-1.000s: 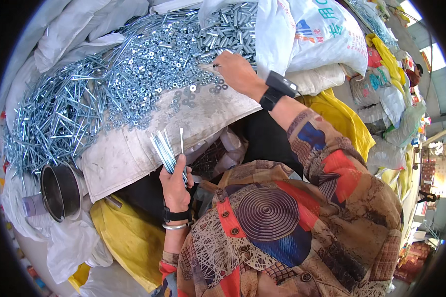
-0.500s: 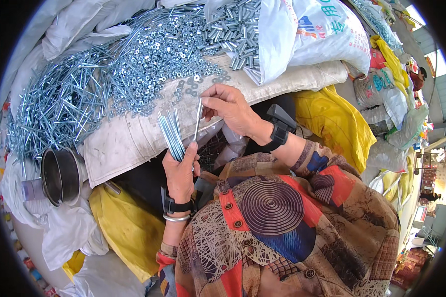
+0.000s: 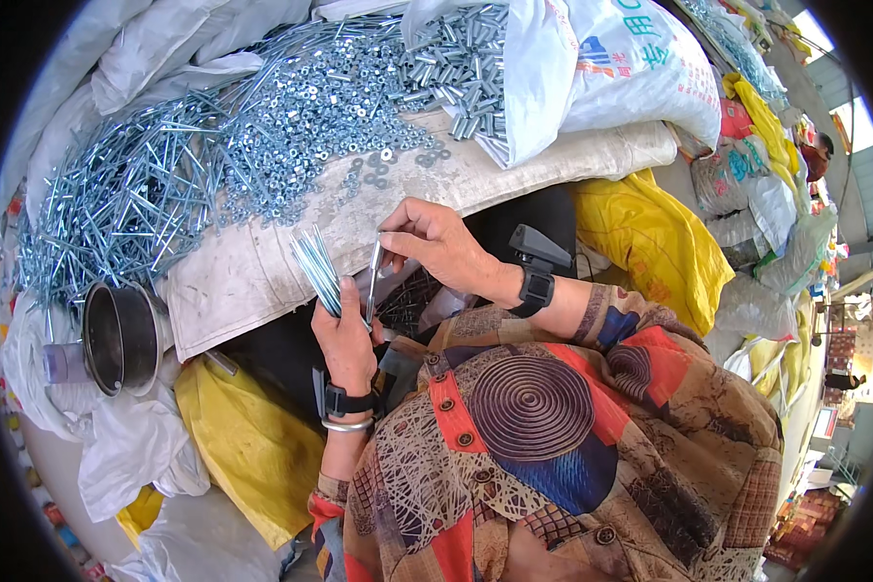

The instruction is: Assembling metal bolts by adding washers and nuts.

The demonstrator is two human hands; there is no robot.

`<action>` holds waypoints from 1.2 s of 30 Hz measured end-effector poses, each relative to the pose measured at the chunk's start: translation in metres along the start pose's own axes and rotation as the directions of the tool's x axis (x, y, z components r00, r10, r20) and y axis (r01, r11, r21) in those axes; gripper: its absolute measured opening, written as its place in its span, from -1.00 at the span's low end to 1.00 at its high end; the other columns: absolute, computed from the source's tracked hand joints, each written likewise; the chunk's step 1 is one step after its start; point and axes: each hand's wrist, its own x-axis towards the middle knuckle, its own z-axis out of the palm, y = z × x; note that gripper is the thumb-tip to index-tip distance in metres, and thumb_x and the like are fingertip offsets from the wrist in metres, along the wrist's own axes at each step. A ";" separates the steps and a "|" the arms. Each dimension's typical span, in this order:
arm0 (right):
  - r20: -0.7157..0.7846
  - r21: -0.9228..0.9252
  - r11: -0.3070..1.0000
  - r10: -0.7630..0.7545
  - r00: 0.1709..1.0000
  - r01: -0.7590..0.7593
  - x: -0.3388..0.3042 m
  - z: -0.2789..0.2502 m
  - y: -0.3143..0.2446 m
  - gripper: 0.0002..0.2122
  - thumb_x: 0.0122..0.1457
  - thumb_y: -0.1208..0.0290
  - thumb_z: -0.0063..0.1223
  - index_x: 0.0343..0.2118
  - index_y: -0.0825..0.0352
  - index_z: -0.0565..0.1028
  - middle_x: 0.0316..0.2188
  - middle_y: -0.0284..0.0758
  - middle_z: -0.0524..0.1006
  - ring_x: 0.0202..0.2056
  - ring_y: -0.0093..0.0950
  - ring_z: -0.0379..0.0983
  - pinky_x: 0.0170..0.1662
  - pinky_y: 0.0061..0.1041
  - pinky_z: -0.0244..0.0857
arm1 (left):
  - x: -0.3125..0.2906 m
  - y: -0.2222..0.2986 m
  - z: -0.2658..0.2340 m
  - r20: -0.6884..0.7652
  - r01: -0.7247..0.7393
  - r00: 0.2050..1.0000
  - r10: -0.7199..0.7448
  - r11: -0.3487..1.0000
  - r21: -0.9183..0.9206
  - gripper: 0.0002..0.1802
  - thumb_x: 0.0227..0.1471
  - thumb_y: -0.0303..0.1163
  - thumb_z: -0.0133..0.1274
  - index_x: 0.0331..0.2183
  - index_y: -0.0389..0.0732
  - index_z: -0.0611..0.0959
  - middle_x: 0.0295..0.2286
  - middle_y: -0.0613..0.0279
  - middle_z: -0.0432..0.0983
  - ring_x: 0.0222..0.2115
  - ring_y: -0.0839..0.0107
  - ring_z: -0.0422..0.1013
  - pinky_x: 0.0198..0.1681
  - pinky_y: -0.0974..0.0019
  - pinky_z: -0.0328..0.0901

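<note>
My left hand [image 3: 344, 347] is closed around a bundle of thin silvery metal rods [image 3: 314, 264], which fan out upward past the thumb. My right hand [image 3: 444, 250] pinches the upper end of a single metal rod [image 3: 372, 283] between thumb and fingers. That rod stands nearly upright, its lower end at the fingertips of my left hand. Whether something is fitted on its ends is too small to tell. Just beyond the hands, several flat washers [image 3: 374, 175] lie loose on a whitish cloth-covered surface [image 3: 252, 267].
Heaped along the far side are metal rods [image 3: 131, 194], nuts [image 3: 296, 121] and short metal sleeves [image 3: 461, 73]. A white woven sack [image 3: 640, 73] stands behind at right. At left is a dark round pot [image 3: 121, 339]. Yellow sacks [image 3: 650, 242] lie to either side of me.
My right hand has shifted down and slightly left with the single rod. My left hand has dropped a little, and the bundle leans further left.
</note>
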 end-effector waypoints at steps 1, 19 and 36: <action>-0.011 -0.006 1.000 0.005 1.000 -0.005 0.000 0.001 -0.001 -0.87 0.17 0.46 -0.02 -0.35 0.43 0.38 -0.49 -0.28 0.50 -0.46 -0.60 0.44 -0.37 -0.63 0.33 | 0.000 -0.001 -0.001 0.013 -0.022 1.000 0.022 1.000 0.016 -0.67 0.17 -0.22 -0.10 -0.56 -0.20 0.39 -0.74 0.37 0.25 -0.84 0.59 0.17 -0.82 0.51 0.05; 0.269 -0.955 0.017 -0.362 0.893 0.295 0.079 -0.046 0.042 -0.87 0.02 0.45 -0.01 -0.48 0.43 0.44 -0.45 -0.11 0.41 -0.41 -0.11 0.41 -0.35 -0.25 0.30 | 0.011 -0.001 -0.010 -0.027 -0.072 0.997 0.070 0.994 -0.081 -0.68 0.16 -0.20 -0.08 -0.54 -0.18 0.37 -0.75 0.35 0.24 -0.83 0.57 0.17 -0.81 0.50 0.05; 0.128 -0.876 0.463 -0.042 0.991 0.133 0.096 -0.055 0.025 -0.88 -0.09 0.51 0.03 -0.45 0.42 0.46 -0.45 -0.07 0.49 -0.37 -0.14 0.44 -0.28 -0.29 0.30 | 0.017 -0.004 -0.023 -0.074 -0.035 0.997 0.026 0.992 -0.124 -0.65 0.14 -0.20 -0.04 -0.55 -0.24 0.40 -0.72 0.34 0.26 -0.83 0.59 0.16 -0.82 0.50 0.05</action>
